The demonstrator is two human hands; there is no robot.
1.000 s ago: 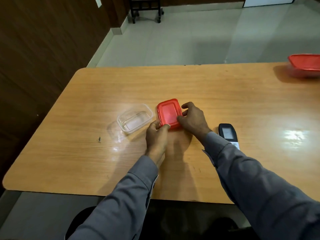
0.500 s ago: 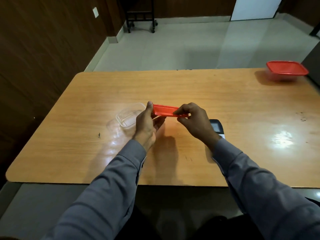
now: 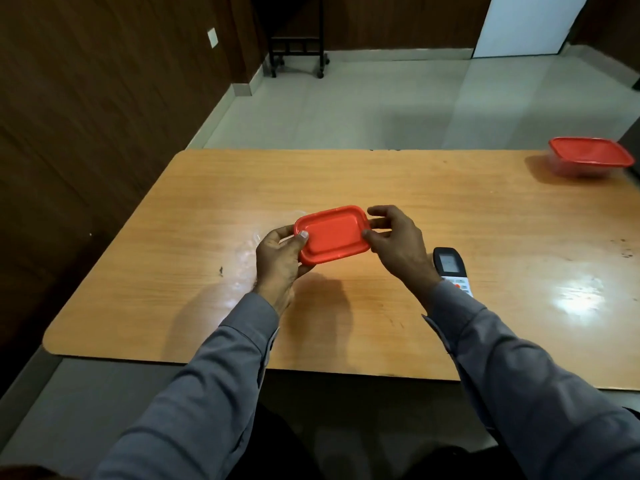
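Note:
A small red rectangular lid (image 3: 332,234) is held above the wooden table (image 3: 433,202), its hollow underside turned toward me. My left hand (image 3: 280,259) grips its left end, thumb on the rim. My right hand (image 3: 398,244) pinches its right end with thumb and fingers. The clear plastic container (image 3: 252,249) lies on the table just behind my left hand and is mostly hidden by it and the lid.
A remote control (image 3: 450,268) lies on the table right of my right wrist. A larger clear container with a red lid (image 3: 588,155) stands at the far right corner. A black wheeled stand (image 3: 298,46) is on the floor beyond the table.
Both hands lifted the red lid off the table, then tilted it from edge-on to facing me. The view shifted so the clear container is now largely hidden.

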